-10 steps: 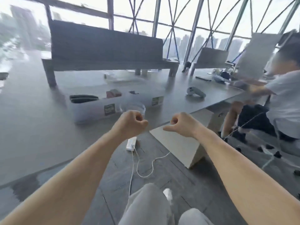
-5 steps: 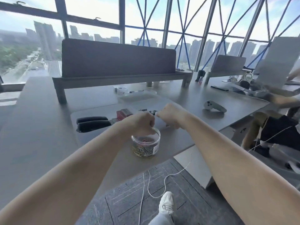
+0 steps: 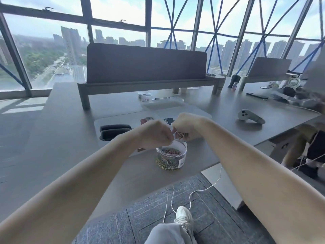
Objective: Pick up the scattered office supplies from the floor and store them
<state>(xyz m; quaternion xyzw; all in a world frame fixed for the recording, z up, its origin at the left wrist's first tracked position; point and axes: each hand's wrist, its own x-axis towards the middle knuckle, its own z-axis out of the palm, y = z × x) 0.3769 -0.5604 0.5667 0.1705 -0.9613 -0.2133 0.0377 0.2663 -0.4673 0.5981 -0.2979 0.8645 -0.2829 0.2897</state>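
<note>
Head view: black staplers (image 3: pixel 115 131) lie on the grey tabletop (image 3: pixel 52 138) at left. The left hand (image 3: pixel 154 136), fingers curled closed, meets the right hand (image 3: pixel 186 125), which clutches paper clips (image 3: pixel 180 135) above the open clear jar (image 3: pixel 171 156) of colourful clips near the tabletop's front edge.

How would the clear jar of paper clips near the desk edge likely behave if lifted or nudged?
The jar looks short and wide, so it probably slides rather than tips. It is open and roughly half full of paper clips, so a sharp tilt could spill them. Its smooth clear wall may be slippery, and it sits near the desk edge.
</note>
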